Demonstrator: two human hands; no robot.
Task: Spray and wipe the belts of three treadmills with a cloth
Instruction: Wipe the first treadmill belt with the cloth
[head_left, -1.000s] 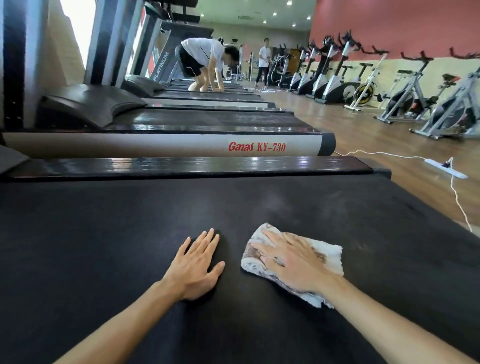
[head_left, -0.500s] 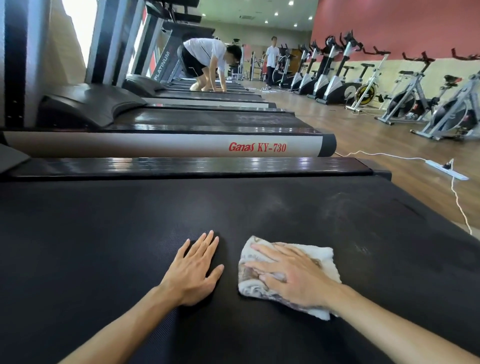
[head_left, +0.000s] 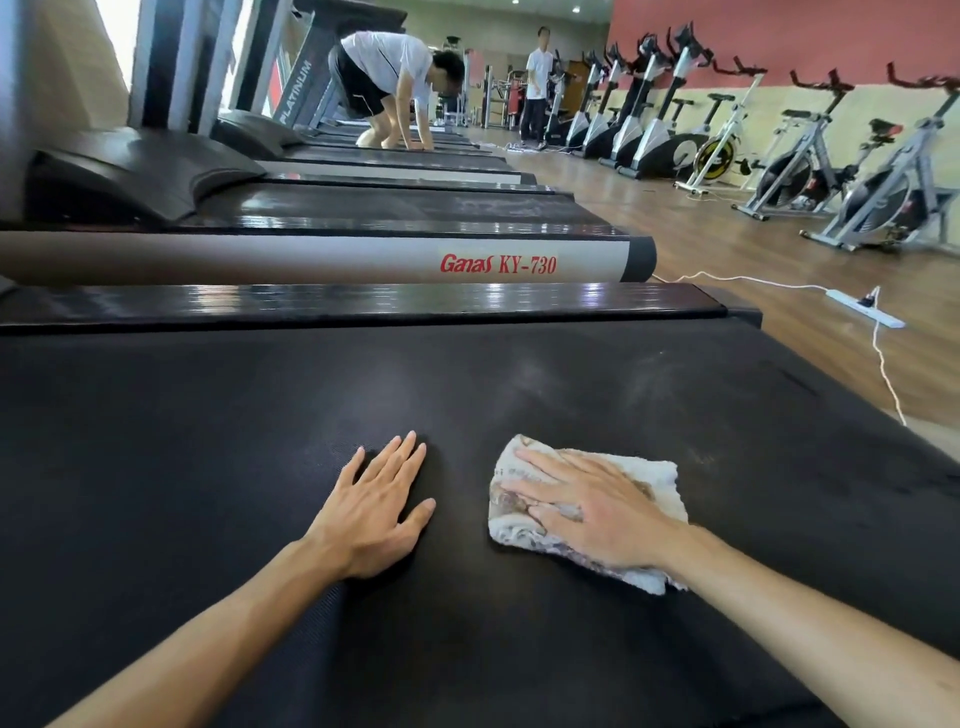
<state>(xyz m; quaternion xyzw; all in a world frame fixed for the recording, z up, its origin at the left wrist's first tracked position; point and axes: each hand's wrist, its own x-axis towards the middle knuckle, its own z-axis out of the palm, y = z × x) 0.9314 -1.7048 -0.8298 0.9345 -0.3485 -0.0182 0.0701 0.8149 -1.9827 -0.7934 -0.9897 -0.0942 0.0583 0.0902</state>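
Treadmill belt (head_left: 208, 441), black: carries both hands near its near edge. Left hand (head_left: 371, 504): flat, fingers straight, palm pressing the belt, holding nothing. Right hand (head_left: 597, 512): fingers spread, pressing a crumpled white cloth (head_left: 657, 480) onto the belt just beside the left hand. Next treadmill (head_left: 363, 260) lies beyond the far edge.

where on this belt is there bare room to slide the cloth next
Bare belt runs wide to the left of the left hand, and ahead of both hands up to the glossy side rail. More lies right of the cloth. The tight spot is the narrow strip between the left hand and the right hand.
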